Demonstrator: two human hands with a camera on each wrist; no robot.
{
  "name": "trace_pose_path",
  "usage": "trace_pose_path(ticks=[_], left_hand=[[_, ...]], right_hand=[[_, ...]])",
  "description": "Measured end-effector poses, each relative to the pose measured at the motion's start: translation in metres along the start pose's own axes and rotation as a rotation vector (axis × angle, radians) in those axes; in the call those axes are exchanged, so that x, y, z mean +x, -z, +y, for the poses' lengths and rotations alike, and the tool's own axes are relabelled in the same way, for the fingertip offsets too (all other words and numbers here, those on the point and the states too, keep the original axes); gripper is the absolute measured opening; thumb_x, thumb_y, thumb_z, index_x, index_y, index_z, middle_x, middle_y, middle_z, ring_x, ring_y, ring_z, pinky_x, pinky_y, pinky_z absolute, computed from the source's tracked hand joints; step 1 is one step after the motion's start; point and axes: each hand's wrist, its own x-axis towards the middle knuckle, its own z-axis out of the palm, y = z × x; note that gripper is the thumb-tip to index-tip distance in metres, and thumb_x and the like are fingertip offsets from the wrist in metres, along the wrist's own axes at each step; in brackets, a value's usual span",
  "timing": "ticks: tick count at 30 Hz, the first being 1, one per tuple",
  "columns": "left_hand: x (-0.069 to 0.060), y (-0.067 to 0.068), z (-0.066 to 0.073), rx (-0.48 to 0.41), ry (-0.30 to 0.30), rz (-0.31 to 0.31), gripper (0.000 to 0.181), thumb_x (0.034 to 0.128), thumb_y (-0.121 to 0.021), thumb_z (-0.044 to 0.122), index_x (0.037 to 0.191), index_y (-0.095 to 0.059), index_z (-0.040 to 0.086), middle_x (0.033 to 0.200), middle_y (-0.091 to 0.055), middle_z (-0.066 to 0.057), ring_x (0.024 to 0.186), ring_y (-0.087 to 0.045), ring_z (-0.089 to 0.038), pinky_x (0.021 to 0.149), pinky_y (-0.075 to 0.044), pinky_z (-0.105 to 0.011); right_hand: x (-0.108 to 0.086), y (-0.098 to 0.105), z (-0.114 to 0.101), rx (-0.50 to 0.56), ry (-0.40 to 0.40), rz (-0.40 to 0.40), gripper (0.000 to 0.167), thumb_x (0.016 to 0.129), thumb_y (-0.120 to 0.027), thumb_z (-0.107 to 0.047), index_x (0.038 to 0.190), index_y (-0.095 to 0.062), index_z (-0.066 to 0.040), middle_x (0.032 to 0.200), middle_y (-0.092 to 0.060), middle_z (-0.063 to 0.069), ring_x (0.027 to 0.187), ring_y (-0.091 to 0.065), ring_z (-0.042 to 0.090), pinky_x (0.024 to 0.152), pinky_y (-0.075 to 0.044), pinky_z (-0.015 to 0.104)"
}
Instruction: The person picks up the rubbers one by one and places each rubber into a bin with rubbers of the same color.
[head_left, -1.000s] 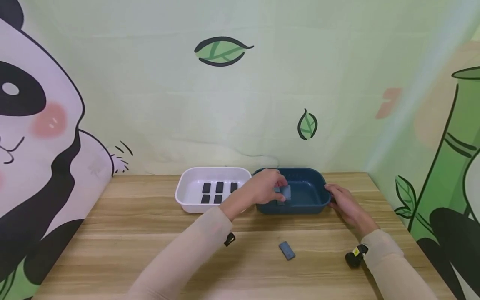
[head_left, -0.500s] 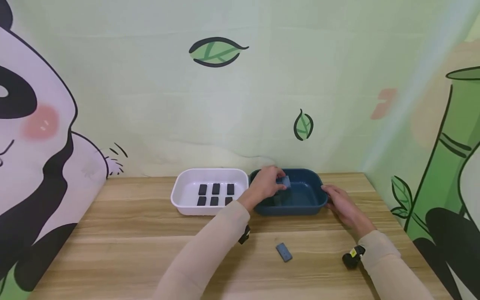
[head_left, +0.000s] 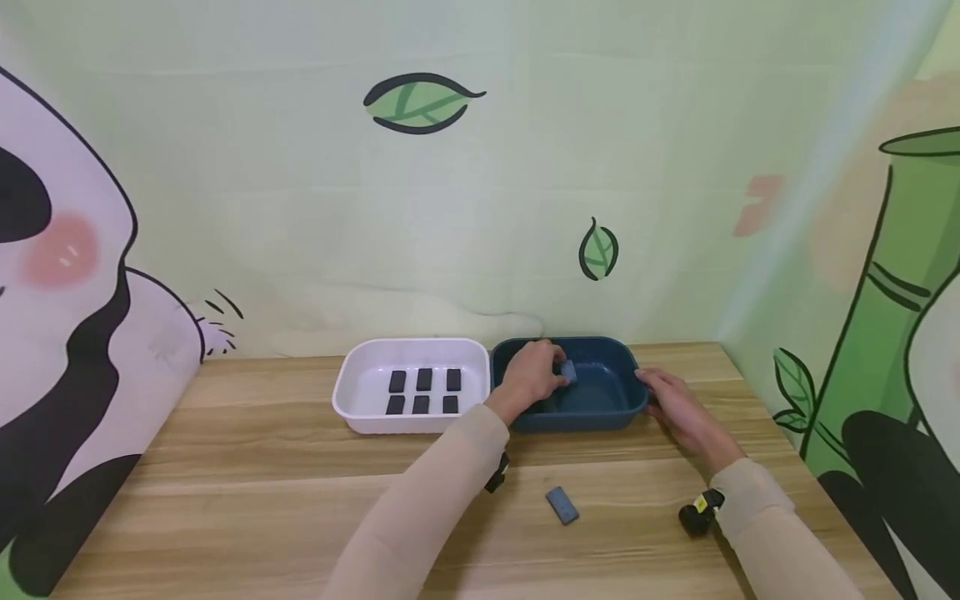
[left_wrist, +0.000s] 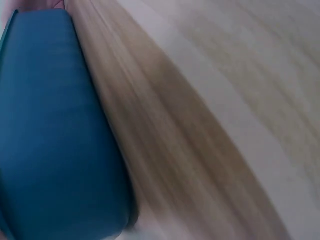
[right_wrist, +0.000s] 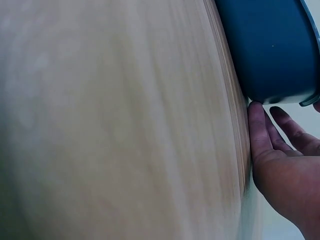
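Note:
In the head view, my left hand (head_left: 534,371) reaches into a dark blue tub (head_left: 577,422) and pinches a small blue-grey block (head_left: 569,372) between thumb and fingers. The tub's floor under the hand is hidden. My right hand (head_left: 684,410) holds the tub's right end, its thumb side at the rim. From the right wrist, some fingers (right_wrist: 257,127) look fairly straight beside the tub's lower corner. A second blue-grey block (head_left: 562,505) lies on the wooden table in front of the tub. The left wrist view shows mostly the tub's outer wall (left_wrist: 60,125).
A white tub (head_left: 360,423) stands against the blue tub's left side. Inside it, several black blocks (head_left: 423,379) lie in two rows. Behind the wooden table (head_left: 247,500) hangs a printed cloth backdrop (head_left: 510,183).
The head view has panned slightly right. My left hand, with its block, has shifted a little farther back and rightward within the blue tub. My right hand stays at the tub's end.

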Motion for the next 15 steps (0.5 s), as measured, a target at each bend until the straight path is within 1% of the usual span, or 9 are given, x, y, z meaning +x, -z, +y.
trace_pose_path(ticks=[4,8,15], left_hand=[[0.0004,-0.0046,0.0003,0.021,0.009,-0.013,0.039,0.0932,-0.084,0.035,0.128,-0.076,0.018,0.124,-0.071,0.001,0.116,-0.066,-0.02,0.096,-0.058,-0.033],[0.0,-0.0064,0.0002,0.049,0.01,-0.028,0.039,0.094,-0.083,0.036,0.128,-0.076,0.018,0.125,-0.07,0.0,0.117,-0.066,-0.022,0.096,-0.059,-0.035],[0.0001,-0.0073,-0.0005,0.091,0.003,-0.045,0.041,0.0958,-0.08,0.039,0.131,-0.075,0.019,0.127,-0.069,-0.001,0.12,-0.064,-0.023,0.098,-0.059,-0.039]], right_hand=[[0.0006,-0.0001,0.0005,0.01,-0.003,0.004,0.058,0.114,-0.046,-0.037,0.145,-0.045,0.012,0.131,-0.056,0.01,0.106,-0.058,0.007,0.087,-0.056,0.018],[0.0012,0.0001,0.0013,0.022,-0.002,0.005,0.057,0.114,-0.046,-0.036,0.144,-0.045,0.012,0.13,-0.057,0.011,0.105,-0.059,0.006,0.088,-0.056,0.018],[0.0021,0.0002,0.0012,0.009,-0.003,0.001,0.06,0.115,-0.045,-0.036,0.149,-0.041,0.013,0.133,-0.056,0.013,0.105,-0.059,0.004,0.09,-0.056,0.018]])
